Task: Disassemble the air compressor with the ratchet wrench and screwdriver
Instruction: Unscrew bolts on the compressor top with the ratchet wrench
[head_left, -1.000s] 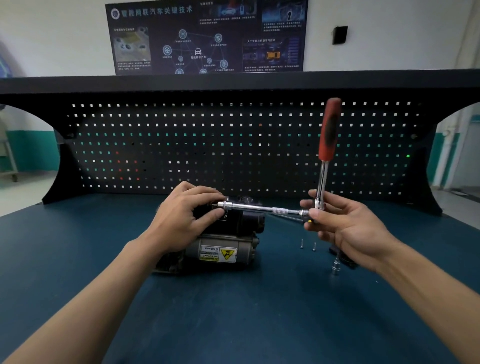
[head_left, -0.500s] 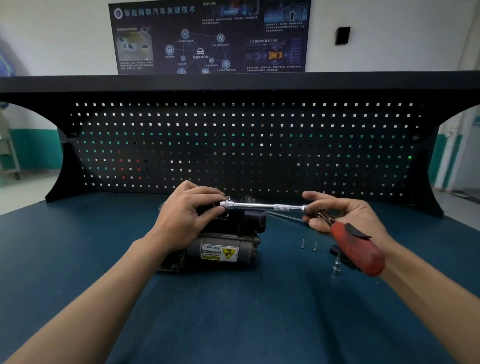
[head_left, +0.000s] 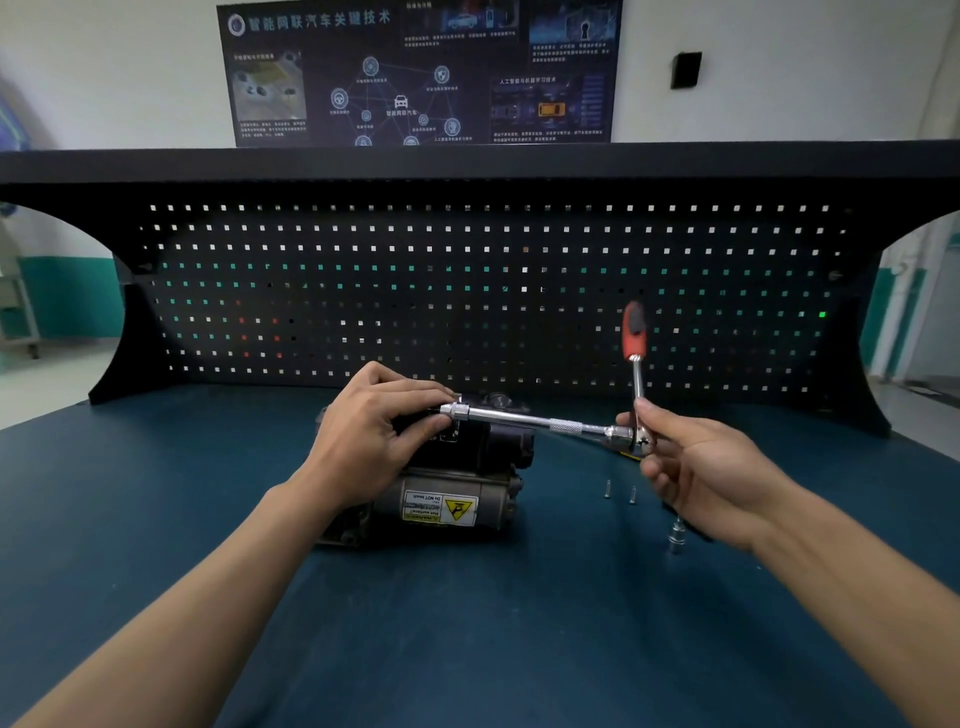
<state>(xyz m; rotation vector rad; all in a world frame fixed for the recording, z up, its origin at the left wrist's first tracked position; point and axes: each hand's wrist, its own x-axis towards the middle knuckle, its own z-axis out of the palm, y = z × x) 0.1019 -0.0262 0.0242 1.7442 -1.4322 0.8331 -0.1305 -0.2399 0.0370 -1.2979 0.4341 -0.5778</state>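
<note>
While the left hand (head_left: 374, 431) pinches the far end of the extension bar (head_left: 535, 422) against the top of the air compressor (head_left: 457, 499), which lies on the desk (head_left: 467, 634) just under that hand, the right hand (head_left: 691, 467) grips the head of the ratchet wrench (head_left: 635, 338), whose red handle stands upright above it. To do this step well, I judge the bar should stay square on the bolt, steadied by the left fingers, with short, even swings of the handle. Two loose screws (head_left: 608, 488) lie between the hands, near the right one, and a socket (head_left: 675, 538) stands below it. Beyond both hands rises a black pegboard (head_left: 467, 291), with a dark poster (head_left: 415, 73) on the wall above.
</note>
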